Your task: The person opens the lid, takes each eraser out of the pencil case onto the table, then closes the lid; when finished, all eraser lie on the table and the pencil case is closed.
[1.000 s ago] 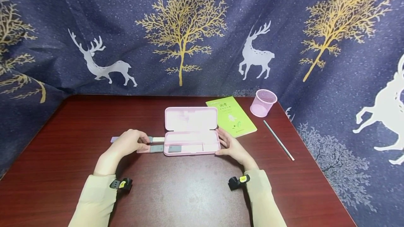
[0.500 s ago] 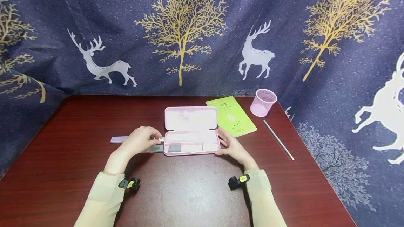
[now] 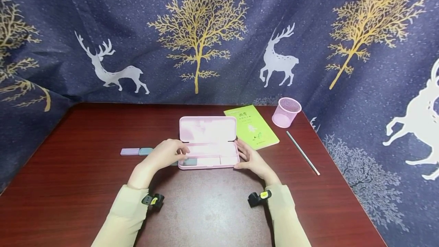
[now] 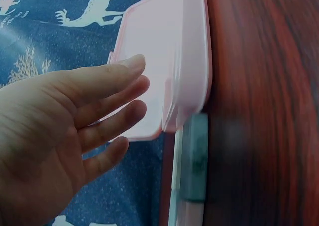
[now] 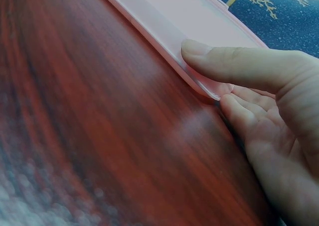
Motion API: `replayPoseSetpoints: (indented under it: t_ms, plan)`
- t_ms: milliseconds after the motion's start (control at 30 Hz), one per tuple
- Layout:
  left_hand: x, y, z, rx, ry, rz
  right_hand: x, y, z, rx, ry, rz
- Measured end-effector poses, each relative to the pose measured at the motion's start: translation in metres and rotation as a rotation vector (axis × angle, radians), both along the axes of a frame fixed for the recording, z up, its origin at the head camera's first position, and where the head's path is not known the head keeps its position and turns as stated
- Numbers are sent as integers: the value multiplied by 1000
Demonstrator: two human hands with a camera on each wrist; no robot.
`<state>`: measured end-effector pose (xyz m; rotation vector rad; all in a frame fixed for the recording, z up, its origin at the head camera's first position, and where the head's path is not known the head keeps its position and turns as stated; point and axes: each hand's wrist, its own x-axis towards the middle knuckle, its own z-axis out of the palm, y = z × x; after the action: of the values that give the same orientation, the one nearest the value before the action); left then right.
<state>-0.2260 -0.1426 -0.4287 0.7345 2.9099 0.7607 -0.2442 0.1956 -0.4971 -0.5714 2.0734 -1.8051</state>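
Observation:
An open pink pencil case (image 3: 207,129) stands mid-table, its lid raised. My left hand (image 3: 164,154) is over its left end, fingertips above the front compartment; the left wrist view shows loosely bent fingers holding nothing. At the right end, my right hand (image 3: 253,160) grips the case, thumb (image 5: 224,61) at the front wall and fingers round the end. A grey-and-white flat piece (image 3: 190,161) lies in the front compartment. Left of the case, a flat purple-and-teal stick (image 3: 129,151) is partly hidden by my left hand. A green-and-pink stick (image 4: 193,156) lies against the case's left end.
A green book (image 3: 252,125) lies behind and right of the case. Farther right, a pink mesh pen cup (image 3: 286,113) stands near the table's back corner, with a thin pencil (image 3: 302,152) in front of it. A patterned dark-blue cloth (image 3: 219,48) hangs behind the table.
My left hand has moved right, from above the flat sticks to over the case's left end, uncovering the purple-and-teal stick. My right hand and the case have stayed in place.

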Motion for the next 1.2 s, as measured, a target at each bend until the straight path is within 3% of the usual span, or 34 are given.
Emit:
replayPoseSetpoints:
  t_ms: [333, 800, 1200]
  plan:
    - [2, 11, -6, 4, -31, -26, 2, 0, 2, 9, 21, 7]
    - [5, 14, -8, -47, -19, -58, 1, 0, 2, 6, 19, 10]
    - [7, 20, -11, -107, -50, -31, 1, 0, 1, 1, 12, 7]
